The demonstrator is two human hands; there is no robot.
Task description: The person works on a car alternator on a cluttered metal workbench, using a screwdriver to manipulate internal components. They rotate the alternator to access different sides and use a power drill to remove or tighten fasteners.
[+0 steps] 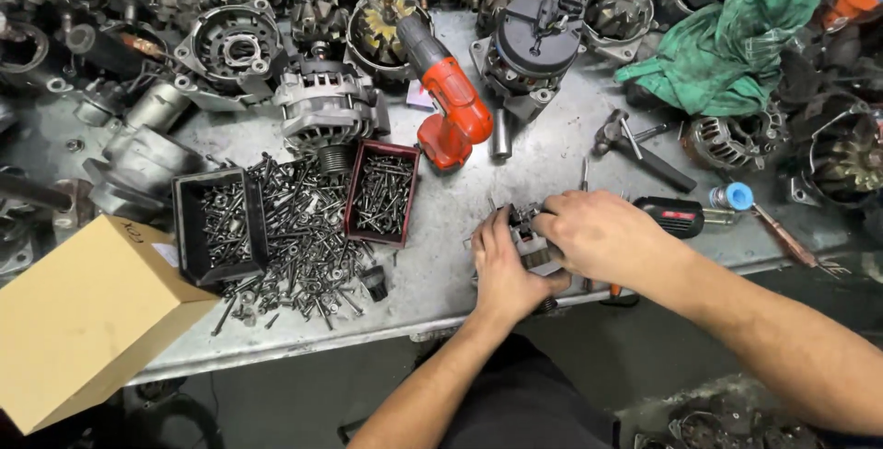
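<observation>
Your hands (552,251) sit at the worktop's (441,228) near edge; two screw trays (221,224) lie left, the drill (451,104) behind, the box (87,320) far left.

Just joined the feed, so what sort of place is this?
Likely an auto-electric repair workshop: alternators crowd a metal workbench, with loose screws and a red cordless drill.
</observation>
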